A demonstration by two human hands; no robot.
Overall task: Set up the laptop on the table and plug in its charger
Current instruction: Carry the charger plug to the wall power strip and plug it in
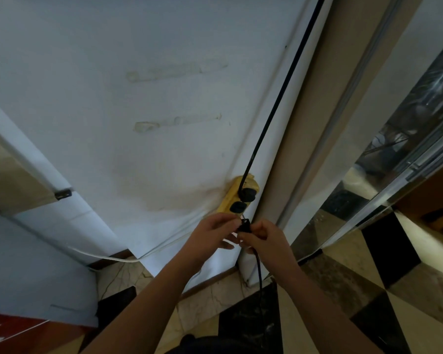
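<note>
A yellow power strip [229, 200] is fixed low on the white wall, with two black plugs in it. Just below its lower end, the black charger plug [245, 225] is pinched between my left hand [211, 237] and my right hand [265, 241]. The plug's tip sits right by the strip's lowest socket; I cannot tell whether it is inserted. The charger's black cable [259, 272] hangs down from my right hand toward the floor. No laptop is in view.
A thick black cable [279, 98] runs up the wall from the strip's top plug. A white cord [118, 258] trails left along the skirting. A reflective metal-framed door [384, 180] stands at the right. Black-and-cream floor tiles [368, 290] lie below.
</note>
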